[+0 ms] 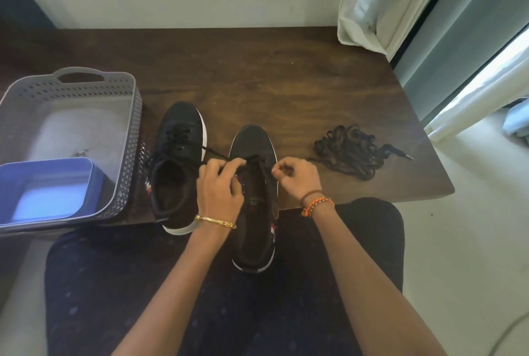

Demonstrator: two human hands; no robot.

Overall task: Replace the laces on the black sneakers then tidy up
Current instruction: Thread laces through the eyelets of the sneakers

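lap (171,298) in dark dotted fabric fills the near edge, both forearms reaching forward over it. right sneaker (253,198), black with white sole, lies under and between the hands, heel overhanging the table edge toward the lap, toe pointing away. left hand (220,184), gold bangle at wrist, fingers curled, pinches a black lace (252,158) over the sneaker's eyelets. right hand (297,175), beaded bands at wrist, fingers curled, pinches the other run of the same lace at the shoe's right side. left sneaker (177,161) stands just left of the left hand, laced, one loose end trailing toward that hand. pile of loose dark laces (352,152) lies right of the right hand, apart from it, on the dark wooden table (257,69). grey perforated basket (126,115) sits well left of the left hand; a blue tub (91,178) is in its near corner. beyond the hands: pale wall, white curtain (380,6) far right.
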